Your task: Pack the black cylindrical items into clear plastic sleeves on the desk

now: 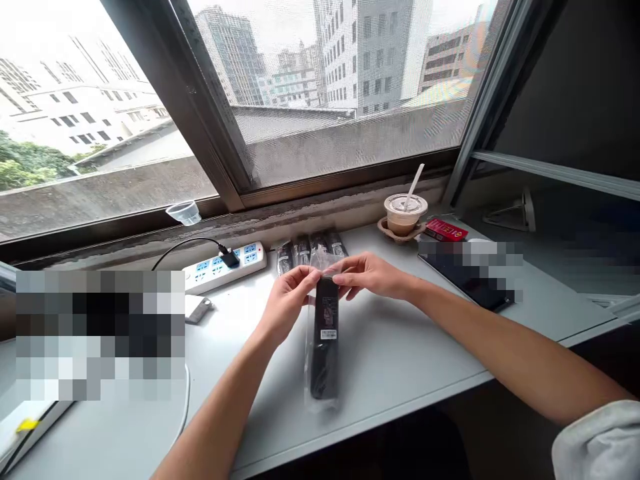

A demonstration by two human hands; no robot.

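My left hand (287,303) and my right hand (373,277) pinch the top edge of a clear plastic bag (306,347) from either side. The bag hangs down over the pale grey desk (400,360), its lower end near the surface. Inside it lies a long black item (325,340) with a small white barcode label. Just behind my hands, several similar black packets (310,252) in clear wrap stand in a row against the window ledge, partly hidden by my fingers.
A white power strip (223,268) with a black plug lies to the left. A coffee cup with a straw (404,213), a red box (446,230) and a dark tablet (465,283) sit to the right. A window runs along the desk's back edge. Blurred patches hide parts of the view.
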